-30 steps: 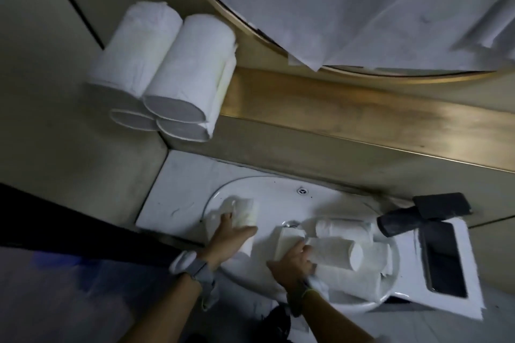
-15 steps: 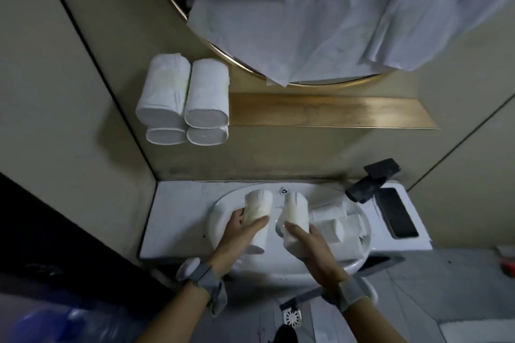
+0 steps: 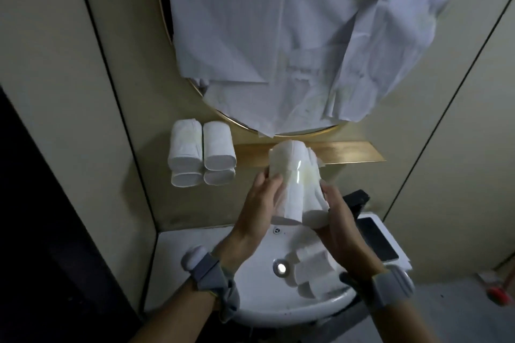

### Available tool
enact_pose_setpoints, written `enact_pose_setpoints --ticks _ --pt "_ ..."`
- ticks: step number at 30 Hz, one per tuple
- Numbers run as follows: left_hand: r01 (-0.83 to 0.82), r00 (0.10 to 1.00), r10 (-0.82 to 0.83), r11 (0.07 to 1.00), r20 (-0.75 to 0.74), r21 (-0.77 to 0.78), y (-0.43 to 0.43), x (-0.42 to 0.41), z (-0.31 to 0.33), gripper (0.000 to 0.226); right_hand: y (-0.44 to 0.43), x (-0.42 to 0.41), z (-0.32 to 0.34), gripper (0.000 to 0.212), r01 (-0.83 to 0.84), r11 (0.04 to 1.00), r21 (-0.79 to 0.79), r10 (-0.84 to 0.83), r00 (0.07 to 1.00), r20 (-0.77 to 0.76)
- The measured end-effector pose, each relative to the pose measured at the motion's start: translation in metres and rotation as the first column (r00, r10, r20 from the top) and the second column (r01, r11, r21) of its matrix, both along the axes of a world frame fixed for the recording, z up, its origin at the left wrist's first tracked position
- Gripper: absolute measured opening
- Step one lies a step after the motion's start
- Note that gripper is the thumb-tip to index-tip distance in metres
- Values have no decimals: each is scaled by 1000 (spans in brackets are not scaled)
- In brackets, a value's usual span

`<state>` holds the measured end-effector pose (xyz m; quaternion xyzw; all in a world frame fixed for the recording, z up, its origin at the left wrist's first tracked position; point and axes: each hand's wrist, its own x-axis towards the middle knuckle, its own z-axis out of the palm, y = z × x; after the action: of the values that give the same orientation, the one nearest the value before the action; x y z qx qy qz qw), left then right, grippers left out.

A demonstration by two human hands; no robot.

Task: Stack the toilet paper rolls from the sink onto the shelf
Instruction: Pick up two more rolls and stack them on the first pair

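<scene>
Left of the gold shelf [image 3: 348,152]'s bare stretch, four stacked rolls [image 3: 203,157] sit two over two at its left end. In front of the shelf, the left hand [image 3: 257,209] and right hand [image 3: 338,220] press two held rolls [image 3: 295,184] together between them, fingers curled round the paper, raised to shelf height. Below the shelf, more loose rolls [image 3: 312,270] lie in the sink [image 3: 256,287], with a dark phone [image 3: 377,239] on the ledge at the right.

Left hand [image 3: 257,207] and right hand [image 3: 341,227] pressing two toilet paper rolls [image 3: 296,184] together above sink [image 3: 256,284], below gold shelf [image 3: 348,152]
</scene>
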<state>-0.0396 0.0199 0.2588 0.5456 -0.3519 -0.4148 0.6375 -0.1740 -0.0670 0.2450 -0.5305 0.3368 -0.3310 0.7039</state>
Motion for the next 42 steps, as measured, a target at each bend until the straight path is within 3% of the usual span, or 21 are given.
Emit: enact_pose_setpoints --ticks 3,5,8,11,12,15,19,22,33,36,39,42 --pt "-100 994 103 991 32 -93 6 19 30 28 -12 29 25 51 -13 998 -61 12 1000 -20" --pt "-259 959 269 960 94 -105 14 46 49 29 -12 61 47 45 -59 995 -85 58 998 -16" --pt "-445 879 442 895 182 -25 24 90 72 38 -8 107 77 37 -142 977 -156 130 988 -88" --pt "-541 825 508 837 247 87 29 130 87 53 -6 147 96 62 -225 946 -233 189 968 -167" --pt "-551 819 509 826 264 116 30 139 91 62 -6 158 100 58 -249 937 -245 205 960 -191" --pt "-531 831 469 828 299 178 24 156 95 69 -14 185 98 44 -254 921 -296 175 947 -269" --pt "-540 818 453 816 353 204 12 170 91 43 -21 205 89 77 -296 893 -340 158 912 -378" --pt "-553 805 453 807 383 208 6 178 84 31 -26 209 82 78 -286 877 -387 130 915 -382" --pt "-523 815 404 821 415 229 7 176 62 70 -24 206 67 56 -214 865 -455 9 912 -410" --pt "-464 869 401 864 289 196 3 180 57 72 -23 203 67 38 -204 847 -490 -23 908 -418" --pt "-372 927 356 914 117 164 6 180 53 100 -20 200 69 27 -235 912 -335 129 942 -310" --pt "-361 933 358 926 44 107 11 175 55 89 -24 202 63 25 -283 931 -229 241 951 -195"
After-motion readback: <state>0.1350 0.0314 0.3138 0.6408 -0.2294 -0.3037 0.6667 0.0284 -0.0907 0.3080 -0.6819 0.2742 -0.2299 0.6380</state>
